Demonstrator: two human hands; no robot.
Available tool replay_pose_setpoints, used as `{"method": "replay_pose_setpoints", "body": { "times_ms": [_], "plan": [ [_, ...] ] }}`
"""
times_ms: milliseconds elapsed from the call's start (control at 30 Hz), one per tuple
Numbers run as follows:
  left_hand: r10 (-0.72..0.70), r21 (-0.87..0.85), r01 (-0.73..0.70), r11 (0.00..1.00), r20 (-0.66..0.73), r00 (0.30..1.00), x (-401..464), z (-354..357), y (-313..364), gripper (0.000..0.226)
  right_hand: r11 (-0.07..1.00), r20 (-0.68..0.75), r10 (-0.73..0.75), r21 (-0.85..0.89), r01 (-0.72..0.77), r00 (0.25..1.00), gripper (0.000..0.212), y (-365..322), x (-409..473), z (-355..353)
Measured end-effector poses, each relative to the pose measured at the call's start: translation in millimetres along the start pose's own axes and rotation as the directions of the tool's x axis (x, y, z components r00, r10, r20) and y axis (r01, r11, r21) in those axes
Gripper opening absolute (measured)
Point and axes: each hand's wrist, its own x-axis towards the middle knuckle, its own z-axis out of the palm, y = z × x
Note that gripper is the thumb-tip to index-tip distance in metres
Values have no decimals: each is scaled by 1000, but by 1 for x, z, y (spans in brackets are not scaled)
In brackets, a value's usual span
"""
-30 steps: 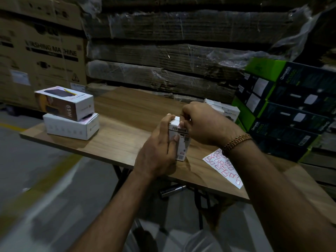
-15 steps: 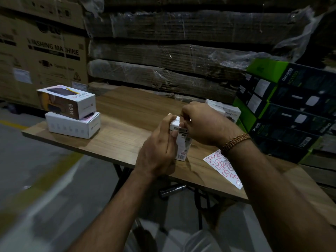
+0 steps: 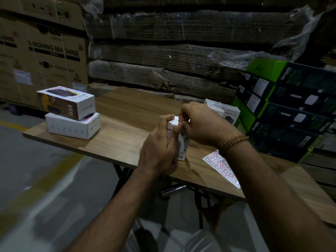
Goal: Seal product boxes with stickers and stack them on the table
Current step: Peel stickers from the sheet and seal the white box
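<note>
Far left on the counter (image 3: 116,142): two sealed-looking boxes (image 3: 70,111) stacked, well clear of the work. Centre, near the front edge: small white box (image 3: 181,140) stood on end, left hand (image 3: 158,151) in a firm grip round its side, likely to steady it. Right hand (image 3: 201,124) pinching at the top flap; sticker itself too small to tell. Sticker sheet (image 3: 222,166) just right, within reach. Another box (image 3: 225,110) behind, dark cartons (image 3: 291,110) crowding the right end.

Wooden table (image 3: 127,113) carries stacked boxes (image 3: 72,122), upright box (image 3: 182,142), sticker sheet (image 3: 221,165).
</note>
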Motion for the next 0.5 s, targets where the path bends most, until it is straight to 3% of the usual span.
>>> {"method": "replay_pose_setpoints", "body": {
  "times_ms": [233,400,500],
  "plan": [
    [2,-4,-2,1000,-10,1000,0,2,-5,44,1000,-28,12,10,-12,1000,11,1,2,5],
    [5,-19,-6,1000,-22,1000,0,2,-5,42,997,-65,14,81,-9,998,49,3,1,6],
    [3,-21,-3,1000,-30,1000,0,1,-2,50,993,-86,21,121,-10,996,52,7,1,5]
  ]
}}
